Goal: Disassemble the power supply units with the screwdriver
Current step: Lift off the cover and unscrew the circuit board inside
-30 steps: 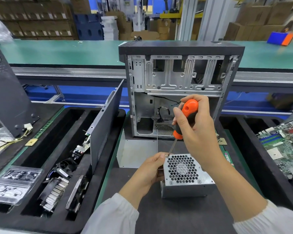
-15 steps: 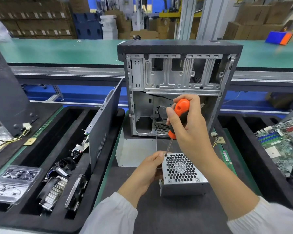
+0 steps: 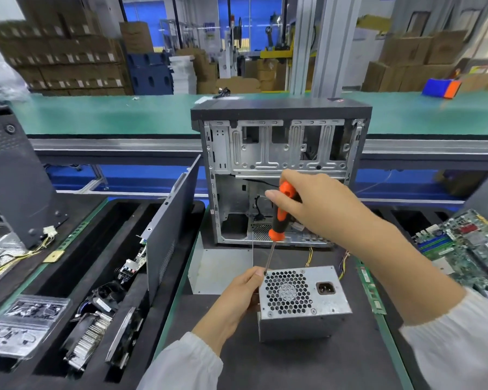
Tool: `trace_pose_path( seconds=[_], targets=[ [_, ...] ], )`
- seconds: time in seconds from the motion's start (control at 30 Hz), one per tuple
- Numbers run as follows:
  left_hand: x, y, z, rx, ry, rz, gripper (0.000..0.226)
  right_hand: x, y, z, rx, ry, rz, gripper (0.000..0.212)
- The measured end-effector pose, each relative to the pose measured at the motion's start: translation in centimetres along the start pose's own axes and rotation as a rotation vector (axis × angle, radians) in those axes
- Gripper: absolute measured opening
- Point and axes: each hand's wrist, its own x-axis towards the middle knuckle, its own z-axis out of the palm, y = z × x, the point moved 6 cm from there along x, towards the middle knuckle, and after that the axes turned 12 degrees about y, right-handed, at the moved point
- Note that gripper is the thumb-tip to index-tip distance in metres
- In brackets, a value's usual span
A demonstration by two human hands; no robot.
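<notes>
A: While the PSU [image 3: 304, 302] sits on the dark mat [image 3: 307, 367] in front of the person, where is the screwdriver [image 3: 279, 218]?

B: In the right hand [image 3: 319, 206]. Its fingers are curled round the orange-and-black handle, with the thumb lying along the top. The shaft slants down and left, and its tip meets the PSU's upper left corner, right beside the fan grille.

A: And the left hand [image 3: 237, 296]?

B: It grips the PSU's left side. The thumb lies at the top corner, just beside the tip; the other fingers wrap down the side wall, mostly hidden behind the hand.

A: How does the PSU lie?

B: Grille face up and tilted toward the camera, the power socket to the right of the grille. Coloured wires trail from behind it.

A: What stands behind it?

B: An open case [image 3: 282, 175], upright, its bare metal frame facing the camera. A grey plate [image 3: 220, 268] lies flat between the case and the PSU.

A: To the sides?

B: On the left, a black tray [image 3: 54, 277] holding a heatsink [image 3: 88, 342] and a leaning side panel [image 3: 172, 229]. On the right, a green board [image 3: 468, 249], and a RAM stick [image 3: 371, 288] lying near the PSU. A green belt [image 3: 110, 114] runs across behind the case.
</notes>
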Motion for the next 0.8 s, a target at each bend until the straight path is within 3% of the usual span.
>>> trace_pose_path(
  seconds=[0.13, 0.4, 0.5, 0.6, 0.7, 0.8],
  targets=[
    [-0.4, 0.4, 0.0, 0.031, 0.021, 0.000, 0.033, 1.3, -0.4, -0.3, -0.075, -0.226, -0.127, 0.031],
    [-0.6, 1.2, -0.2, 0.065, 0.002, -0.027, 0.033, 1.6, -3.9, 0.4, 0.058, -0.572, -0.404, 0.008],
    [-0.4, 1.5, -0.5, 0.077, -0.022, -0.030, 0.034, 1.1, -4.9, 0.6, 0.130, -0.729, -0.466, 0.022],
    [-0.4, 1.6, -0.7, 0.070, -0.063, -0.037, 0.031, 2.1, -4.9, 0.4, 0.070, -0.673, -0.424, 0.009],
    [-0.6, 1.5, -0.7, 0.076, -0.121, -0.025, 0.030, 3.7, -4.3, 0.2, -0.012, -0.449, -0.231, 0.056],
    [-0.7, 1.4, -0.7, 0.047, -0.149, -0.011, 0.030, 4.4, -4.2, 0.8, -0.307, -0.262, -0.169, 0.067]
  ],
)
